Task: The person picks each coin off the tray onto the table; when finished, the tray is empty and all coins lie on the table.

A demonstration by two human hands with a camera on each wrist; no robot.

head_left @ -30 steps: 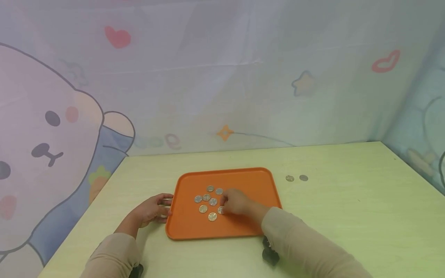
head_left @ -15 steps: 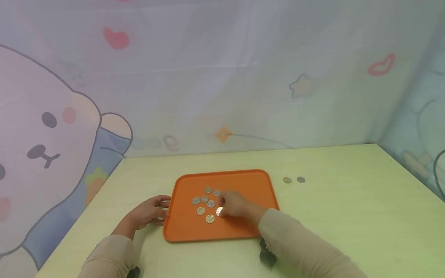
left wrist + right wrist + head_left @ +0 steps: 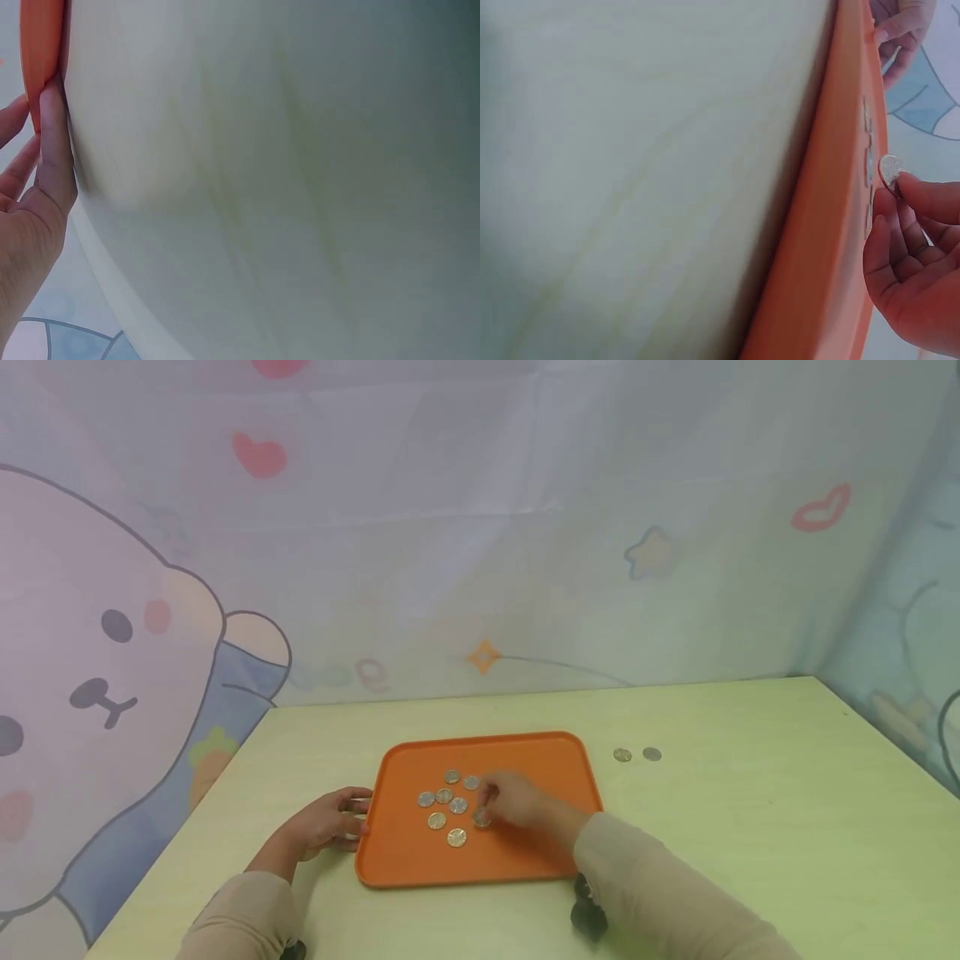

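Right hand [image 3: 516, 800] pinches one coin [image 3: 890, 170] above tray [image 3: 540, 764]; left hand [image 3: 327, 822] grips tray. Looks part-way: two coins [image 3: 622, 755] on bench [image 3: 720, 827] right of tray, seven coins [image 3: 457, 837] inside, held one unplaced.

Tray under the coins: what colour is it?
Orange; the tray shows best in the head view.
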